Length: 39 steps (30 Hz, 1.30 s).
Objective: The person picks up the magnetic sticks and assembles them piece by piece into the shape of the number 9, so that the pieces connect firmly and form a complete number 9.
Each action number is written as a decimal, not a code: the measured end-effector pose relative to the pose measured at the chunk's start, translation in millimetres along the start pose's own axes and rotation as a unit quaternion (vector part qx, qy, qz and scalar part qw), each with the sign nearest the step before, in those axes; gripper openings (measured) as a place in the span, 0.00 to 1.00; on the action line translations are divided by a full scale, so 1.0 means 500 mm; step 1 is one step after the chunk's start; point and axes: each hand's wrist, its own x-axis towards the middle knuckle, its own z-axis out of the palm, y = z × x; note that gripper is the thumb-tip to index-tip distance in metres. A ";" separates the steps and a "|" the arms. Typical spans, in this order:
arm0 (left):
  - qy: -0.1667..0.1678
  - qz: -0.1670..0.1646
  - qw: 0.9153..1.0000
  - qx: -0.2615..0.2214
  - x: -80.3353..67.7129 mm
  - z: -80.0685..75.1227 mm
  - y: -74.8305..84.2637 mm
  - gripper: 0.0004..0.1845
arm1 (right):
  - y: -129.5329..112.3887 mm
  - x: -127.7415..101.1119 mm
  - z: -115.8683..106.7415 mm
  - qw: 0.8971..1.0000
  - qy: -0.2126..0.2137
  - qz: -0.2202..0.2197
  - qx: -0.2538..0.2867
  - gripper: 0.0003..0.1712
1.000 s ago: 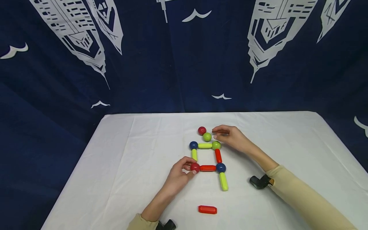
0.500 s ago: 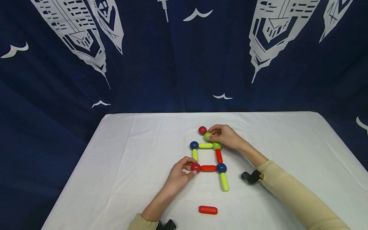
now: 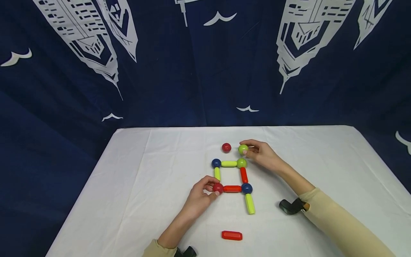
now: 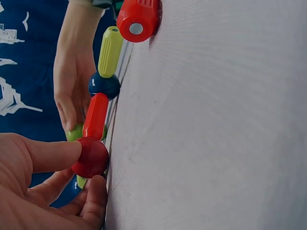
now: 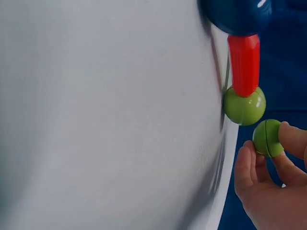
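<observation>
Since the earlier frame, my right hand [image 3: 261, 154] has carried the loose green ball [image 3: 243, 149] rightward, pinching it above the square. My left hand [image 3: 201, 194] pinches the corner red ball [image 3: 218, 187]. On the surface [image 3: 128, 185]: six balls, two each red, green, blue; six rods, three yellow, three red.

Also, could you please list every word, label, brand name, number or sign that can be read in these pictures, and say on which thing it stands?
None: no readable text appears in any view.
Blue curtain: white printed buildings and birds only, no letters.
Red ball, held by the left hand: plain.
Green ball, held by the right hand: plain.
Loose red rod: a pale disc on its end, no marking.
White tablecloth: plain.
</observation>
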 end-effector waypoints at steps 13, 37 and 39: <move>0.000 0.009 1.000 -0.003 -0.002 -0.003 -0.002 0.15 | -0.006 -0.098 -0.001 0.999 0.018 0.012 0.035 0.23; -0.002 0.000 1.000 -0.002 -0.001 -0.002 0.001 0.15 | -0.035 -0.305 0.035 0.993 -0.051 0.081 0.062 0.26; -0.003 -0.001 1.000 -0.002 -0.001 -0.002 0.002 0.15 | -0.039 -0.316 0.043 0.994 -0.060 0.089 0.037 0.24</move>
